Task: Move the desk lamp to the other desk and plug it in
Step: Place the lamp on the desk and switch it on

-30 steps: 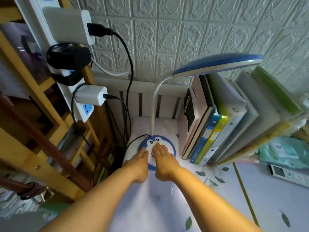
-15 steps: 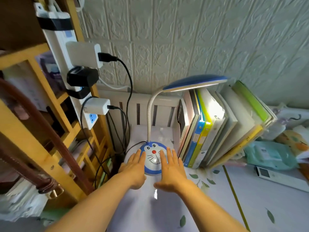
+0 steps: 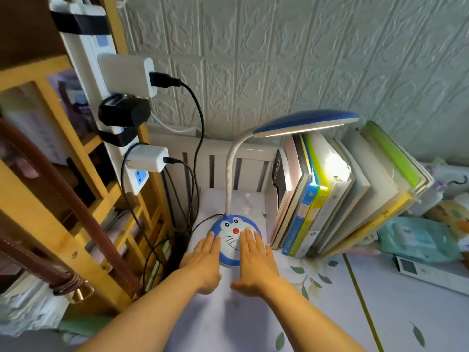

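The desk lamp stands at the back of the desk. Its round blue base shows a cartoon cat face, a white flexible neck rises from it, and the blue head is lit. A black cord leaves the base to the left. My left hand lies flat with fingers straight, its tips touching the base's left edge. My right hand lies flat too, fingertips resting on the base's front right. Neither hand grips anything.
A white power strip fixed to a wooden shelf at left carries three chargers with black cables. Leaning books and folders stand right of the lamp. A white remote and a teal packet lie far right.
The lamp has lit up. My hands spread apart from the middle of the base to its left and right sides. The camera pulled back and tilted up.
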`<act>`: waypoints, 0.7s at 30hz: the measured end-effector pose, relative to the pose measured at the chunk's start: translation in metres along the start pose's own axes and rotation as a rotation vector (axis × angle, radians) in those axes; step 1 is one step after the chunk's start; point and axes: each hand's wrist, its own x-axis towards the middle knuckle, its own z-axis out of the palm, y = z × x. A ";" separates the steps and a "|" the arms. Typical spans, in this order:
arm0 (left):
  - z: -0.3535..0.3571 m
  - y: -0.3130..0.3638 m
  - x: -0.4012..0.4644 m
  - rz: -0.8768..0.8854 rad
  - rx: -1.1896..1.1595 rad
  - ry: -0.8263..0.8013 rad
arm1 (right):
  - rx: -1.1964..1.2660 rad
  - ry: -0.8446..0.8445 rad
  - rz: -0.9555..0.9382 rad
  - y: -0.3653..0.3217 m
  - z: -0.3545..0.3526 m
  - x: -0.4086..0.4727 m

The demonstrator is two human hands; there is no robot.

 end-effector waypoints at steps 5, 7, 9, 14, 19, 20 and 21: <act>0.001 -0.001 0.010 0.014 0.006 -0.014 | -0.051 -0.013 -0.064 -0.006 0.001 0.015; 0.003 0.000 0.014 0.025 -0.003 -0.018 | -0.065 -0.009 -0.078 -0.007 0.002 0.019; 0.004 0.001 0.018 0.037 -0.012 -0.025 | -0.079 -0.015 -0.081 -0.006 0.004 0.022; 0.010 0.001 0.025 0.046 -0.049 -0.050 | -0.106 -0.027 -0.087 -0.003 0.010 0.023; 0.019 0.003 0.028 -0.001 -0.107 -0.041 | -0.218 -0.007 -0.093 -0.003 0.009 0.025; 0.020 0.004 0.028 -0.012 -0.123 -0.030 | -0.238 0.003 -0.098 -0.003 0.008 0.026; 0.020 0.004 0.029 -0.010 -0.121 -0.026 | -0.259 0.014 -0.102 -0.003 0.006 0.028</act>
